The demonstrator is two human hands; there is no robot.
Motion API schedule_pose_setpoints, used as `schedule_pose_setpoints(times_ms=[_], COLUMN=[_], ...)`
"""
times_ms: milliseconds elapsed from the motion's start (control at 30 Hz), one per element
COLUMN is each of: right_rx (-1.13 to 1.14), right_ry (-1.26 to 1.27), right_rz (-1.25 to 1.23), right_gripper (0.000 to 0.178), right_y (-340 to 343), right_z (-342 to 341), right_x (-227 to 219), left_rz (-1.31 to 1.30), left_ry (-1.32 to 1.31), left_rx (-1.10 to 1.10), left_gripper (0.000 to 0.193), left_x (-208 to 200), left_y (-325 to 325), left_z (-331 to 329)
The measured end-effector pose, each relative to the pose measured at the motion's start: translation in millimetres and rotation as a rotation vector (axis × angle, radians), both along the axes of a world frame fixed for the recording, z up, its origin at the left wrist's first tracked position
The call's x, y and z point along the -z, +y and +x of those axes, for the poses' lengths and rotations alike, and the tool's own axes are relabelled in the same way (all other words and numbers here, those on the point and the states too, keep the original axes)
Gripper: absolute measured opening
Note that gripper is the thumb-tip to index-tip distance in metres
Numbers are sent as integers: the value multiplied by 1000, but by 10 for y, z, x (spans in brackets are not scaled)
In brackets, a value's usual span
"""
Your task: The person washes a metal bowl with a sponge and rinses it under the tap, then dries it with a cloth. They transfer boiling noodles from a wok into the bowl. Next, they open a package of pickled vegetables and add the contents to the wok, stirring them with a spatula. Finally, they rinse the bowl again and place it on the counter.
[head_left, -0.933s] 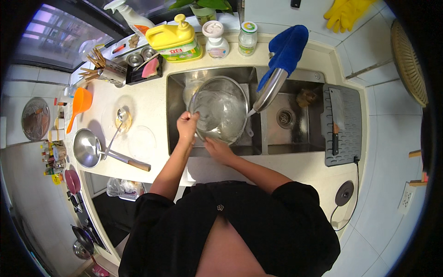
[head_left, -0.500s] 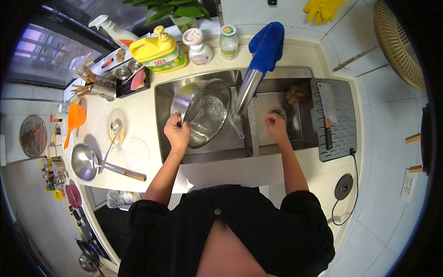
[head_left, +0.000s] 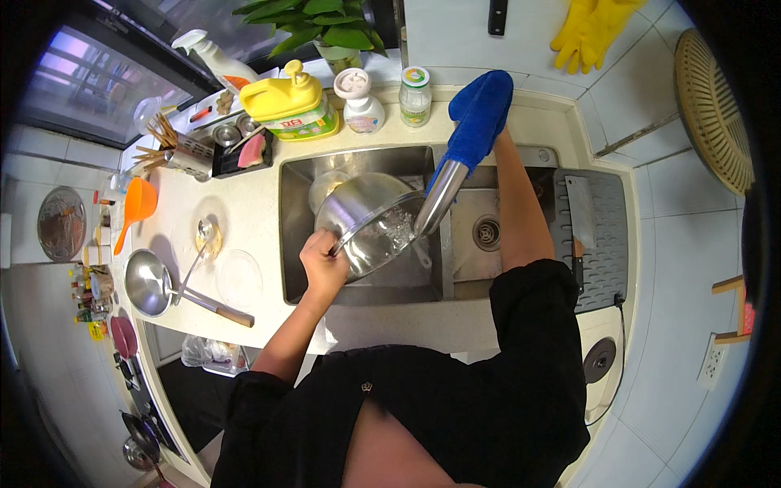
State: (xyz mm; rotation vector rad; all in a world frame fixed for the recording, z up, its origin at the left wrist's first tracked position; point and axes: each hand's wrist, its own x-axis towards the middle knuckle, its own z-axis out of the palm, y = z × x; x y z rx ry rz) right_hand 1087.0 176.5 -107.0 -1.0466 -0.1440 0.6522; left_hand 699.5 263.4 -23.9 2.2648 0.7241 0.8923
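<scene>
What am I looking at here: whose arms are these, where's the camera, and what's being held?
There's no machine, just a person's bare arms, seen from a camera worn on their head, looking down. Its wide lens bends straight edges. The left hand grips a tilted metal bowl in the sink. The right forearm reaches up to the blue cloth on the tap, which hides that hand. The counter holds a yellow jug and an orange scoop.

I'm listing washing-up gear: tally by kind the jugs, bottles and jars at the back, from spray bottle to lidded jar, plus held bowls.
Bowls: 1 (metal bowl in left hand)
Jugs: 1 (yellow jug)
Bottles: 2 (white pump bottle, spray bottle)
Jars: 1 (glass jar)
Total: 5
</scene>
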Motion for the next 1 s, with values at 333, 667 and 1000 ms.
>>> schedule_pose_setpoints(times_ms=[333, 667, 1000], right_rx=[-233, -32, 19], right_ry=[152, 727, 523], right_rz=[-239, -219, -235], right_gripper=[25, 26, 27], right_y=[-1137, -600, -523], right_z=[-1344, -3008, -3294], right_x=[-74, -661, -363], left_rz=[329, 620, 550], left_ry=[-36, -65, 0], left_rx=[186, 572, 536], left_gripper=[19, 12, 15], left_x=[-113, -404, -250], left_y=[25, 84, 207], left_z=[-324, -1089, -1505])
